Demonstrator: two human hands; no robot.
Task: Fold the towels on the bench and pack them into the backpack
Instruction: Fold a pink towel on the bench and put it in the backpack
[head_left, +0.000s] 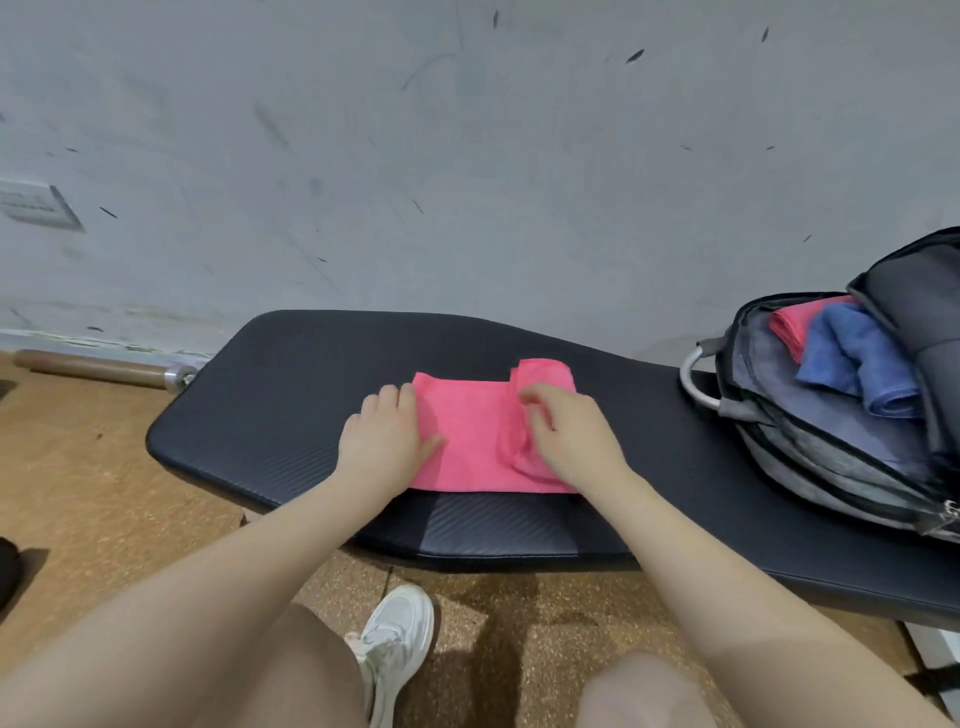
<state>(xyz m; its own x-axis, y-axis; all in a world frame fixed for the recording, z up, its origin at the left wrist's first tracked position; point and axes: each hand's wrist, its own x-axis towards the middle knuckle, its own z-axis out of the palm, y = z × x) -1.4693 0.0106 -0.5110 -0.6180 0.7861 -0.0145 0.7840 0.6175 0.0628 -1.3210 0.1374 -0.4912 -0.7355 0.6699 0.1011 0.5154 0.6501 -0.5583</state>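
Your left hand (383, 436) lies flat on the left end of the pink towel (470, 441), fingers straight and spread, thumb pointing across the cloth, pressing it onto the black bench (270, 395). Your right hand (569, 441) sits on the towel's right end with its fingers curled over the rolled or folded-back part of the fabric; it looks as though the fingertips pinch that fold, though the grip itself is partly hidden under the knuckles and slightly blurred. The towel lies across the middle of the bench pad, its flat part between your two hands and the bunched part rising at the far right corner. Well to the right, on the same bench, stands the grey backpack (810, 452) with its main compartment unzipped and gaping toward you. Inside it you can see a blue towel (857, 364) lying crumpled on top, and a second pink towel (789, 327) tucked behind and just to the left of the blue one, touching it. A white handle (693, 384) curves beside the backpack's left edge. Below the bench your white sneaker (397, 634) rests on the brown floor (78, 493), between your knees. Behind the bench rises a scuffed grey wall (467, 156), and a wooden bar (93, 366) lies along its base at the left.
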